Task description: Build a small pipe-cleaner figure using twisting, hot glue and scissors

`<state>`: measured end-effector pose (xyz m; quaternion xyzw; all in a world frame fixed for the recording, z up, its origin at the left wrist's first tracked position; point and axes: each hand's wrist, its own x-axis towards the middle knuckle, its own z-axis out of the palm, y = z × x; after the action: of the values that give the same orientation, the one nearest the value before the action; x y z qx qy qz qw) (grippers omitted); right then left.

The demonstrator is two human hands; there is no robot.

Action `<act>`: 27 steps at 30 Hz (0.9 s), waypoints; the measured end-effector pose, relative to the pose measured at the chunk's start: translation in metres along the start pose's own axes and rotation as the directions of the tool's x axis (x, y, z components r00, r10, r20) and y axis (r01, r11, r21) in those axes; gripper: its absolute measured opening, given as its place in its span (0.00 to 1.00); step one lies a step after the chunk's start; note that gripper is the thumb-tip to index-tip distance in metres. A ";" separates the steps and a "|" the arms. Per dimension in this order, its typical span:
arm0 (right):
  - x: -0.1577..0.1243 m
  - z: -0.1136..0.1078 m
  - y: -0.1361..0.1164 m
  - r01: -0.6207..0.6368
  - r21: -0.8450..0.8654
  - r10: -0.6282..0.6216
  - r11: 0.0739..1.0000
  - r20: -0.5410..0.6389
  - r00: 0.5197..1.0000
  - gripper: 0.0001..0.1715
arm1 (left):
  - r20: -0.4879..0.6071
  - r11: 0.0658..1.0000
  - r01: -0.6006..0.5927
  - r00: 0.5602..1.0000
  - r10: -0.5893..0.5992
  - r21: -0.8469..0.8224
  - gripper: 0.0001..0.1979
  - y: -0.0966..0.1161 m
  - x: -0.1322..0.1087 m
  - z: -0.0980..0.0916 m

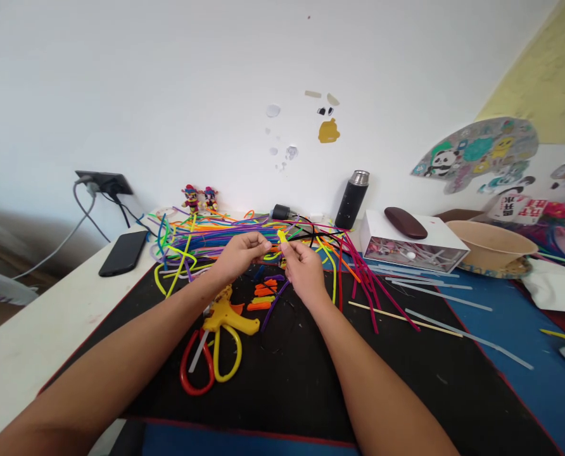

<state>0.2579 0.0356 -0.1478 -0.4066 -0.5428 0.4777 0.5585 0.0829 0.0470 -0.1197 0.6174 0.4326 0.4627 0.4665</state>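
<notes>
My right hand (305, 271) pinches a small bent yellow pipe cleaner piece (282, 236) between thumb and forefinger. My left hand (241, 253) is just left of it, thumb and fingers pressed together; whatever they hold is too small to make out. The hands are slightly apart above the black mat (387, 373). Below them lie several short folded orange and yellow pipe cleaner pieces (262, 295) and a purple pipe cleaner (273, 308). A yellow glue gun (226, 316) rests by my left forearm, partly over scissors with red and yellow handles (209, 373).
Long multicoloured pipe cleaners (216, 238) are heaped along the wall. Right of them stand a black thermos (352, 201), a white box (418, 242) and a beige bowl (486, 239). Translucent glue sticks (472, 339) and a thin wooden stick (406, 318) lie right; a phone (123, 253) lies left.
</notes>
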 end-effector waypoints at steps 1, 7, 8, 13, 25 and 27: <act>0.000 0.000 0.001 0.010 -0.017 -0.009 1.000 0.004 1.000 0.22 | 0.004 1.000 0.002 1.000 -0.002 0.006 0.26 0.000 -0.001 0.000; -0.002 -0.001 0.002 0.070 -0.136 -0.067 0.988 0.031 0.997 0.22 | 0.057 1.000 0.022 0.998 -0.022 0.003 0.26 0.003 -0.002 0.002; -0.003 -0.001 0.001 0.078 -0.155 -0.073 0.985 0.035 0.997 0.22 | 0.066 1.000 0.025 0.998 -0.024 -0.005 0.26 0.003 -0.001 0.002; -0.005 0.000 -0.002 0.100 -0.210 -0.092 0.973 0.047 0.995 0.23 | 0.066 0.996 0.028 0.998 -0.022 -0.090 0.24 0.004 -0.001 0.000; -0.005 0.000 -0.002 0.103 -0.260 -0.098 0.960 0.031 0.995 0.23 | -0.034 0.995 0.009 0.999 -0.013 -0.100 0.23 0.006 0.000 -0.003; -0.007 0.000 -0.003 0.127 -0.278 -0.120 0.952 0.043 0.992 0.23 | -0.037 0.994 0.011 0.999 -0.015 -0.106 0.23 0.008 -0.001 -0.003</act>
<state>0.2582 0.0283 -0.1460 -0.4405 -0.6362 0.3654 0.5174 0.0806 0.0450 -0.1114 0.5803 0.4200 0.4935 0.4934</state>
